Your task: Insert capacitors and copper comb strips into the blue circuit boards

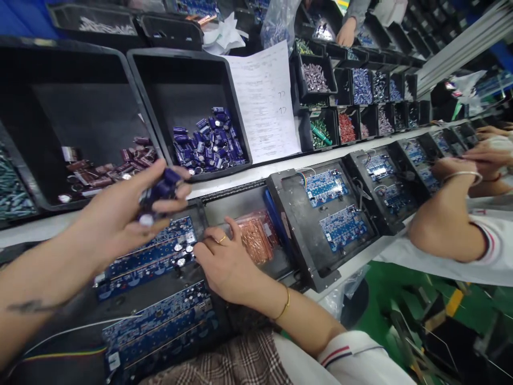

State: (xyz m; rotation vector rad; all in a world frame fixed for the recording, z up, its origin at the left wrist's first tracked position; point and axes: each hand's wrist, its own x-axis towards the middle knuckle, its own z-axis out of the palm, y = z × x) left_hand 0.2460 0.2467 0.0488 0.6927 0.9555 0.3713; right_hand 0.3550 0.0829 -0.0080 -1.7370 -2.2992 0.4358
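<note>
Several purple capacitors are gathered in my left hand, its fingers curled round them above the upper circuit board. That blue board carries several upright capacitors with silver tops near its right end. At these, my right hand has its fingertips bent down; whether they pinch a part is hidden. A second blue circuit board lies closer to me in the same black tray. White and coloured wires run off its left side.
Black bins hold purple capacitors and brown capacitors. A printed sheet lies beside them. Copper-coloured parts in a bag are right of my hand. More board trays line the bench, where co-workers' hands are busy.
</note>
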